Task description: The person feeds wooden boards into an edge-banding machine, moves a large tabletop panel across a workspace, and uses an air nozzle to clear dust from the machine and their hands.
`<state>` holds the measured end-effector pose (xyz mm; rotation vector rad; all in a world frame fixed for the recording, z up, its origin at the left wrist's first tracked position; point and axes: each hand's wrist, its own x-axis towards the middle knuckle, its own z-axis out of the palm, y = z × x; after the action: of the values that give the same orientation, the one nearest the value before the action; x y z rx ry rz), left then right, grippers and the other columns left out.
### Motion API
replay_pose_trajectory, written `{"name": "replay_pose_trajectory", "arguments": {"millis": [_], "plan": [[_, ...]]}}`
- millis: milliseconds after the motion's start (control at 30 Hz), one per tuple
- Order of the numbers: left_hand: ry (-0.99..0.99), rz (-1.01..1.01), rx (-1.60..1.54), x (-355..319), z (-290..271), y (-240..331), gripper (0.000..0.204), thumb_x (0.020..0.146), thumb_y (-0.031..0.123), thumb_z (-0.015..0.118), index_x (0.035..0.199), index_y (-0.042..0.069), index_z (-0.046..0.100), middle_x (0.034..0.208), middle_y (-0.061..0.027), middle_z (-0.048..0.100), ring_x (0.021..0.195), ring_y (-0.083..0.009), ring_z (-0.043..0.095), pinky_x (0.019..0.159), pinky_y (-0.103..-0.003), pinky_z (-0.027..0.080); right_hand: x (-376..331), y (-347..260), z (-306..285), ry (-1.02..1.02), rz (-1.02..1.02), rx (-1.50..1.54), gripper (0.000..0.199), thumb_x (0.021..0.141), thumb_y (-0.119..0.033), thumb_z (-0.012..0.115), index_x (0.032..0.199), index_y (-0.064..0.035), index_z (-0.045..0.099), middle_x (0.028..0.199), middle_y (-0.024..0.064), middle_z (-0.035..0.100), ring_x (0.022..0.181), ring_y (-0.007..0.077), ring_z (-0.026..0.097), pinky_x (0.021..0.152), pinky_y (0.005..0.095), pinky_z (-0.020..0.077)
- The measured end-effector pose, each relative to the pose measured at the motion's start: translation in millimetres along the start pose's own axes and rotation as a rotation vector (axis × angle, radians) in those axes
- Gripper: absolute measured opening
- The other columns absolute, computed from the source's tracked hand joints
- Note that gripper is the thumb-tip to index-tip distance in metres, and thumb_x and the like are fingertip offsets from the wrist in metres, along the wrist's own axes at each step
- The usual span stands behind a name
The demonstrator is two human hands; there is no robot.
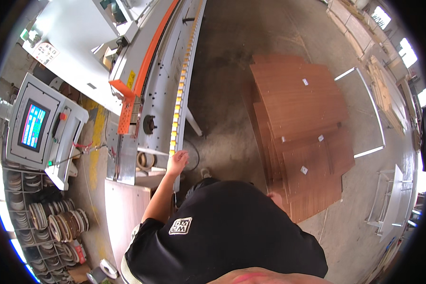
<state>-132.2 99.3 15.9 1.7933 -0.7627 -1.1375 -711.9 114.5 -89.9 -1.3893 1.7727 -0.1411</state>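
My left hand (177, 162) is at the near end of a long rail with yellow and white rollers (178, 106). Its fingers are loosely bent and a little apart, and nothing shows in them. Whether it touches the rail I cannot tell. My right hand (276, 199) is low at my right side, beside a stack of brown wood-look panels (300, 97). My body covers part of this hand, so its fingers and any contact with the panels are unclear. Several small white labels lie on the panels.
Left of the rail runs a long machine with an orange guard (155, 40). A control panel with a lit screen (33, 125) stands farther left, above racked rolls of edging strip (57, 220). A pale board (123, 208) lies near my left arm. More boards (386, 92) lean far right.
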Motion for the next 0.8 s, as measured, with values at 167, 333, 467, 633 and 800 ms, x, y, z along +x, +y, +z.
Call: {"name": "replay_pose_trajectory", "arguments": {"millis": [167, 333, 467, 633, 800], "plan": [[-0.035, -0.095, -0.017, 38, -40, 20, 0.029, 0.099, 0.026, 0.06, 0.115, 0.003, 0.067, 0.086, -0.0064, 0.071, 0.061, -0.0146, 0.07, 0.047, -0.027, 0.05, -25, -65, -1, 0.109, 0.154, 0.088, 0.011, 0.078, -0.011, 0.068, 0.084, -0.0051, 0.075, 0.072, 0.0047, 0.071, 0.065, 0.0152, 0.068, 0.061, 0.0315, 0.0548], [-0.068, -0.193, -0.088, 50, -44, 22, 0.03, 0.101, 0.03, 0.059, 0.111, 0.003, 0.067, 0.082, -0.0086, 0.071, 0.057, -0.016, 0.069, 0.042, -0.027, 0.048, -9, -123, 0, 0.131, 0.047, 0.138, 0.018, 0.08, -0.018, 0.071, 0.091, -0.0041, 0.073, 0.076, 0.0088, 0.072, 0.072, 0.018, 0.069, 0.07, 0.033, 0.0547], [-0.018, -0.138, -0.077, 43, -39, 25, 0.029, 0.1, 0.031, 0.061, 0.109, 0.004, 0.068, 0.081, -0.0079, 0.071, 0.056, -0.0159, 0.069, 0.042, -0.027, 0.048, 13, -150, -2, 0.05, 0.034, 0.014, 0.024, 0.083, -0.025, 0.073, 0.092, -0.0028, 0.075, 0.083, 0.0129, 0.074, 0.085, 0.0212, 0.072, 0.081, 0.0357, 0.0549], [0.088, -0.113, -0.072, 41, -34, 29, 0.027, 0.1, 0.029, 0.06, 0.109, 0.005, 0.068, 0.081, -0.0073, 0.072, 0.056, -0.0151, 0.069, 0.041, -0.028, 0.046, 55, -151, -10, -0.171, 0.143, 0.03, 0.022, 0.086, -0.026, 0.073, 0.084, -0.0031, 0.073, 0.079, 0.0071, 0.072, 0.071, 0.017, 0.067, 0.069, 0.0321, 0.0532], [0.192, -0.109, -0.034, 40, -29, 22, 0.026, 0.1, 0.028, 0.059, 0.109, 0.005, 0.067, 0.08, -0.007, 0.072, 0.055, -0.0157, 0.069, 0.04, -0.028, 0.045, 56, -190, -22, -0.104, 0.058, 0.168, 0.021, 0.09, -0.024, 0.072, 0.084, -0.0035, 0.074, 0.077, 0.0046, 0.071, 0.072, 0.0126, 0.066, 0.069, 0.0299, 0.0524]]}}
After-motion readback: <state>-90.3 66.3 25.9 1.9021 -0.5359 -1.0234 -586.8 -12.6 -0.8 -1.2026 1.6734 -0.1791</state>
